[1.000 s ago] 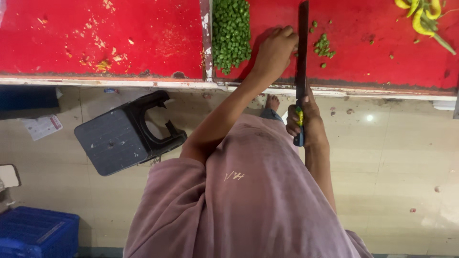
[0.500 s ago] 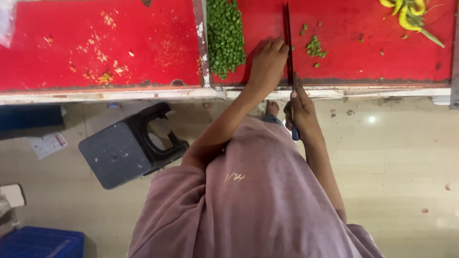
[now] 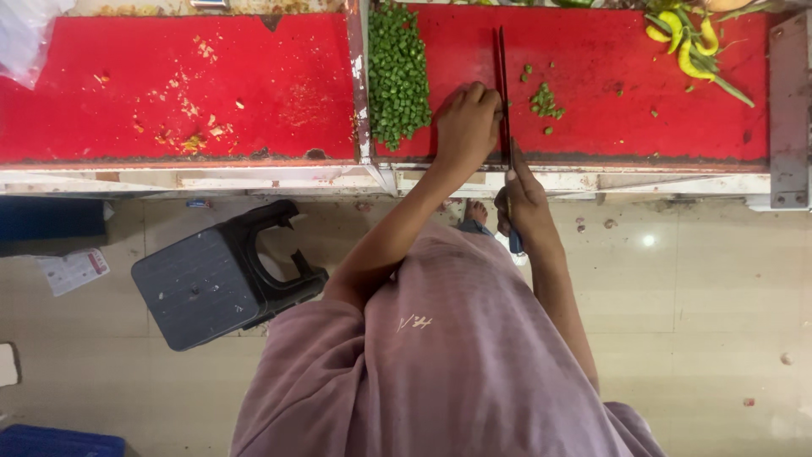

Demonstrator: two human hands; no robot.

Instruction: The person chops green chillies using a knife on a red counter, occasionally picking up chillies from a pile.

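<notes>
Our left hand (image 3: 465, 127) curled, pressing down at worktop (image 3: 211, 93) front edge, touching knife (image 3: 501, 93) blade. Right hand (image 3: 524, 203) wrapped round handle. Risk: blade nicks our knuckles. Chopped greens (image 3: 397, 72) pile just beside could scatter over edge.

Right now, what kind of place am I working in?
Probably a food-prep kitchen: a long red cutting surface, a heap of chopped green vegetables, and a knife in your right hand.

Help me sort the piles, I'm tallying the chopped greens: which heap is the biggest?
The long heap of chopped green pieces left of the left hand, along the boards' seam; the cluster right of the knife is tiny.
</notes>
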